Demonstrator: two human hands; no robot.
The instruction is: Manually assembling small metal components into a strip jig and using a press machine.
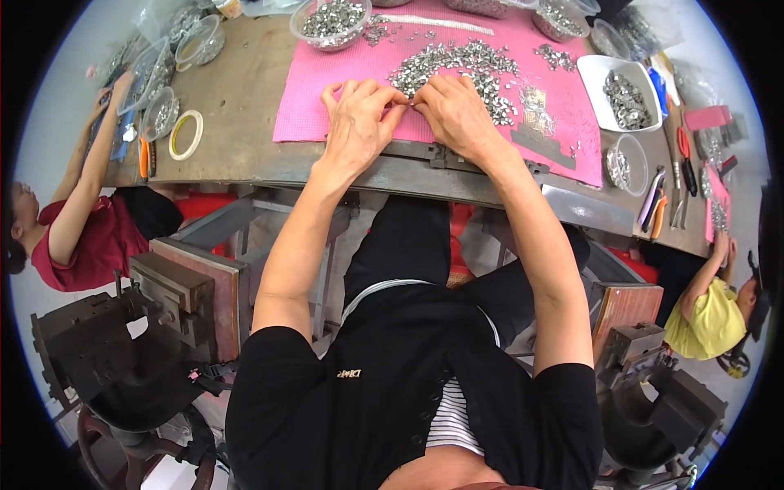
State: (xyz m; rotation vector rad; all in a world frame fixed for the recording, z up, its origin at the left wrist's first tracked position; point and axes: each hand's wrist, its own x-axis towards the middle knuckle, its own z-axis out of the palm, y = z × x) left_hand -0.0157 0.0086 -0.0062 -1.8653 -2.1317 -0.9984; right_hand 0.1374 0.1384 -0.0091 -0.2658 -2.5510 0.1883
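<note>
Over the near part of a pink mat [304,106], my left hand [359,118] and my right hand [454,116] meet with thumbs and fingertips pinched close together. Whatever they hold between them is too small and covered to make out. Just beyond my fingers spreads a loose pile of small shiny metal pieces [482,61]. Below my right hand, a dark metal fixture [445,157] sits along the table's front edge. To its right lies a flat grey metal strip [545,150], with a small patch of thin metal parts [535,110] behind it.
A clear round tub [328,42] of metal pieces stands at the far left of the mat; a white tray [598,102] stands right. Red-handled pliers [684,145] lie farther right, a tape roll [173,140] left. Co-workers in red [90,245] and yellow [704,322] sit at either side.
</note>
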